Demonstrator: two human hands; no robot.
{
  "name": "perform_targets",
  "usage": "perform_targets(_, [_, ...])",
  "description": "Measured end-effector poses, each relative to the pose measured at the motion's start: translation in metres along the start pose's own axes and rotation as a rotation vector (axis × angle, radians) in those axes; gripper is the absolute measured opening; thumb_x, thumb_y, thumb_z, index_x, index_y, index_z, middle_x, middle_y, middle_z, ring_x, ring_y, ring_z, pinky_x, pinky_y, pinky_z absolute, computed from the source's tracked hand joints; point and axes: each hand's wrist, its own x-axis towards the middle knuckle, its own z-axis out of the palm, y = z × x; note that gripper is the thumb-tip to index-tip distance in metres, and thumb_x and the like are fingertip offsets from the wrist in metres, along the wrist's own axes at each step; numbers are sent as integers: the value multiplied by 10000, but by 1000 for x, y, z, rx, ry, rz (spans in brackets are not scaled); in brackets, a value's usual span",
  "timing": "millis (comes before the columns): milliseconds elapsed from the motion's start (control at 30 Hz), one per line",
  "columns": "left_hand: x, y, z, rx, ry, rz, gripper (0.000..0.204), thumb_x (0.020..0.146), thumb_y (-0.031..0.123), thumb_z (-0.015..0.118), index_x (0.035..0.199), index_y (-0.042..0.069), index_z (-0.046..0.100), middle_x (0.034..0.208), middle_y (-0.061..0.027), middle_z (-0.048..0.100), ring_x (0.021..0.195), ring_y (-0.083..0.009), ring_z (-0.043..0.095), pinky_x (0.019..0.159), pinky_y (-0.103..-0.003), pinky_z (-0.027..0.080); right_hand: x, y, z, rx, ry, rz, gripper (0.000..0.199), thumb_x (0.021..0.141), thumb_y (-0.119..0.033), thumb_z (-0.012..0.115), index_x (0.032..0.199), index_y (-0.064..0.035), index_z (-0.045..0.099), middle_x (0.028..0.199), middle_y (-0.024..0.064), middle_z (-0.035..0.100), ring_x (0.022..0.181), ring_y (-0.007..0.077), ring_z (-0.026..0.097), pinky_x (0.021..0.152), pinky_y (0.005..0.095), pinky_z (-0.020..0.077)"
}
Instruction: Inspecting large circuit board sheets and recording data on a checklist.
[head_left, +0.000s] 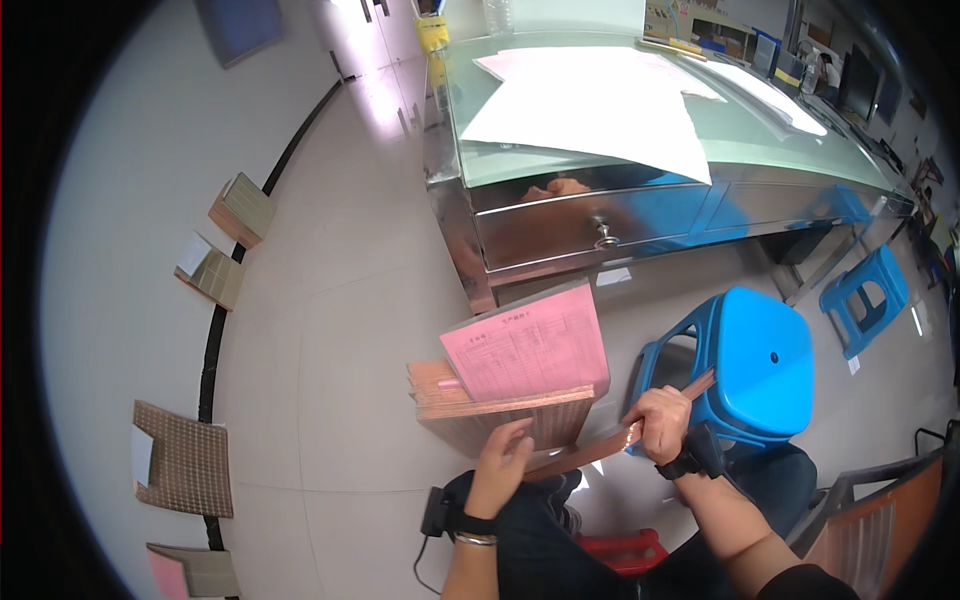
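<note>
My right hand (660,425) is wrapped round a thin copper-coloured panel (590,455), seen nearly edge-on and slanting from the blue stool down toward my lap. My left hand (502,465) is beside the panel's lower end, fingers loosely bent and thumb apart, with nothing visible in it. Just beyond the left fingers stands a stack of copper-coloured panels (510,420) on the floor. A pink printed form (528,345) leans upright on the stack. Whether the left fingertips touch the stack is unclear.
The blue plastic stool (765,360) stands to the right, close to my knee. Ahead is a metal desk (560,235) with papers (600,110) on its glass top. Panel stacks (185,460) lean along the left wall. A red stool (625,550) shows below me.
</note>
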Motion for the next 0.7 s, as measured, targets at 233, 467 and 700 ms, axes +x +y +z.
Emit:
perform_targets(233, [25,-106,23,594,-364,-276,290,879,251,522,1025,25,630,985,-207,632,851,-328,631,769,-382,484,-27,22,-24,92,22,-43,463,932,-270,279,553,-107,489,520,11,541,468,195,521,500,316,352])
perform_targets(467, [0,-400,-7,1293,-1161,91,355,864,315,473,1024,60,660,1056,-168,633,935,-337,620,826,-410,478,-22,5,-16,271,49,-28,426,918,-233,294,552,-117,478,556,-6,561,487,181,522,533,307,356])
perform_targets(700, [25,-313,114,1139,-1051,-474,406,898,290,379,1137,51,605,1186,-174,572,1110,-293,546,907,-390,448,-47,9,-46,27,30,77,497,959,-257,262,590,-136,572,613,-32,585,587,147,569,690,336,348])
